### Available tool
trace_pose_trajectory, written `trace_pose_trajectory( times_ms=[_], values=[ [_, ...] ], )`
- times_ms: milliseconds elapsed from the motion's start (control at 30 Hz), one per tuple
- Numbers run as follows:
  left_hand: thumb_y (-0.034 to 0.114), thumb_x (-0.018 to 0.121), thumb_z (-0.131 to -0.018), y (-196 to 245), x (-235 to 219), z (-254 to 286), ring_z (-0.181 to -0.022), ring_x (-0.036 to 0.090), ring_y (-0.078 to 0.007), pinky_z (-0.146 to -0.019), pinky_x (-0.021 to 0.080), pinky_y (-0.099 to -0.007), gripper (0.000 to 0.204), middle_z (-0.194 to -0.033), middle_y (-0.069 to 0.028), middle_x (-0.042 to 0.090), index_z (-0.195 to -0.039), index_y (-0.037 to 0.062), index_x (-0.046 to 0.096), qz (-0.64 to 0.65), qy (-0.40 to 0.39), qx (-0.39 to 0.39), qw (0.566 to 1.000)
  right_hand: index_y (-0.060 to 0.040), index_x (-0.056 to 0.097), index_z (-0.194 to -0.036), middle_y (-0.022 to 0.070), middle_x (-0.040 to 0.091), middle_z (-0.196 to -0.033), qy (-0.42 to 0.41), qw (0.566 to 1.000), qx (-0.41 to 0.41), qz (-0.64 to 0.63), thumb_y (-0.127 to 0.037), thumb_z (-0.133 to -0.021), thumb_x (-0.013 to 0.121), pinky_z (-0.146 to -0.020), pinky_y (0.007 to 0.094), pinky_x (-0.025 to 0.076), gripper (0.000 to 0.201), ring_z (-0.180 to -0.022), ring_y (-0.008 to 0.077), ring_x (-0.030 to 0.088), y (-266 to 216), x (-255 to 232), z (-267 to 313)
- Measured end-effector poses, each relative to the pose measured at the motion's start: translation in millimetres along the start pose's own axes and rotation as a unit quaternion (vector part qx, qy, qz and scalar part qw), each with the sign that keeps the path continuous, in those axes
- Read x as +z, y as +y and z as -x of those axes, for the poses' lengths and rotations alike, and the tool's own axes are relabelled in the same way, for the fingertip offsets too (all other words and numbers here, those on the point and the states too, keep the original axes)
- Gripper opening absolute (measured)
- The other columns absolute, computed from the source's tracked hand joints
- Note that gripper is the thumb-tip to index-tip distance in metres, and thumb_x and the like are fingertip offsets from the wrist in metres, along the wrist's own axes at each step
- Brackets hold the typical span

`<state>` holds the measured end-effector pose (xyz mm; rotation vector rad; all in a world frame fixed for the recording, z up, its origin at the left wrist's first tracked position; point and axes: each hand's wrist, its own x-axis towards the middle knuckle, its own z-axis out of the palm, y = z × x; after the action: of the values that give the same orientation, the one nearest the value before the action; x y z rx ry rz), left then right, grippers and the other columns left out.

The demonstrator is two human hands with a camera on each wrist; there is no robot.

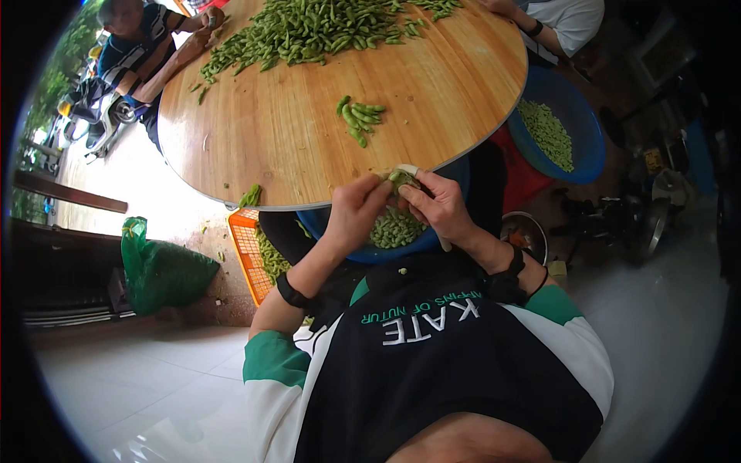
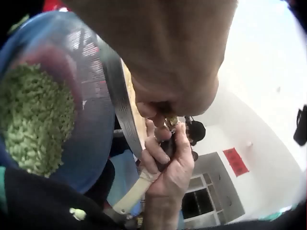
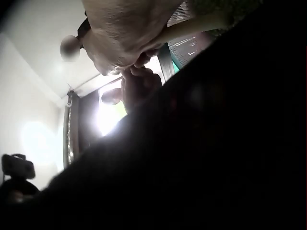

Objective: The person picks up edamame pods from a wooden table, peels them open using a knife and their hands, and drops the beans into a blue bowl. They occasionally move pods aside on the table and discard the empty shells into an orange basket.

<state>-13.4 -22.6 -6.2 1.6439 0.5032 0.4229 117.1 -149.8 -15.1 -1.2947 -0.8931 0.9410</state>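
Both hands meet over the near edge of the round table, fingertips together at a green soybean pod [image 1: 400, 179]. My left hand [image 1: 356, 212] pinches the pod from one side. From the other side my right hand [image 1: 440, 207] grips it with curled fingers. A long pale strip [image 2: 133, 192] runs out from under the right hand's palm in the left wrist view. Directly below the hands, a blue basin [image 1: 351, 253] holds shelled green beans [image 1: 395, 230]. Several loose pods [image 1: 359, 117] lie on the table just beyond the hands. The fingers partly hide the pod.
A big heap of pods [image 1: 309, 31] covers the far part of the wooden table [image 1: 270, 139]. Another blue basin of beans [image 1: 590, 147] stands at the right. An orange crate [image 1: 243, 247] and a green sack [image 1: 166, 270] are at the left. Two people sit across the table.
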Motion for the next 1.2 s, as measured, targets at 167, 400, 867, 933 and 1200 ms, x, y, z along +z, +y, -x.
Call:
trace_pose_trajectory(
  times_ms=[167,400,867,933,1200],
  values=[
    [0.004,0.059,-0.086,-5,12,8,-0.065,0.059,-0.0348,-0.056,0.045,-0.0365,0.004,-0.072,-0.0185,0.056,-0.086,0.0003,0.059,-0.151,0.019,0.172,0.973,0.0017,0.058,-0.107,0.0113,0.063,-0.078,0.122,0.921,-0.229,0.289,-0.007,-0.086,0.064,-0.059,0.0314,0.050,0.023,-0.066,0.0208,0.063,7,1,-4],
    [0.006,0.061,-0.085,-8,20,14,-0.056,0.053,-0.0329,-0.053,0.041,-0.0368,0.013,-0.065,-0.0183,0.052,-0.078,-0.0005,0.052,-0.196,0.032,0.179,0.964,-0.0012,0.054,-0.093,0.0166,0.058,-0.073,0.105,0.893,-0.252,0.356,-0.002,-0.074,0.063,-0.053,0.0404,0.048,0.021,-0.066,0.0364,0.061,9,0,-4],
    [0.000,0.049,-0.081,-41,32,5,-0.059,0.049,-0.0157,-0.054,0.041,-0.0334,0.003,-0.059,-0.0135,0.046,-0.078,-0.0001,0.048,-0.073,0.061,0.036,0.995,0.0000,0.049,-0.089,0.0165,0.058,-0.074,0.036,0.820,-0.305,0.482,-0.012,-0.075,0.065,-0.058,0.0403,0.052,0.025,-0.068,0.0344,0.063,11,5,7],
    [0.000,0.049,-0.080,-43,34,8,-0.060,0.052,-0.0205,-0.055,0.042,-0.0343,0.002,-0.060,-0.0153,0.050,-0.078,-0.0004,0.049,-0.109,0.073,0.061,0.989,0.0001,0.049,-0.089,0.0165,0.058,-0.074,0.028,0.826,-0.296,0.479,-0.012,-0.075,0.065,-0.058,0.0404,0.052,0.025,-0.068,0.0345,0.064,13,7,9],
    [0.002,0.058,-0.081,-11,29,27,-0.076,0.065,-0.0319,-0.067,0.052,-0.0364,0.016,-0.090,-0.0202,0.063,-0.097,0.0005,0.057,-0.219,0.060,0.175,0.958,0.0001,0.049,-0.094,0.0226,0.057,-0.071,0.043,0.914,-0.195,0.353,-0.009,-0.077,0.062,-0.056,0.0459,0.048,0.023,-0.068,0.0409,0.061,24,-18,6]
  ],
)
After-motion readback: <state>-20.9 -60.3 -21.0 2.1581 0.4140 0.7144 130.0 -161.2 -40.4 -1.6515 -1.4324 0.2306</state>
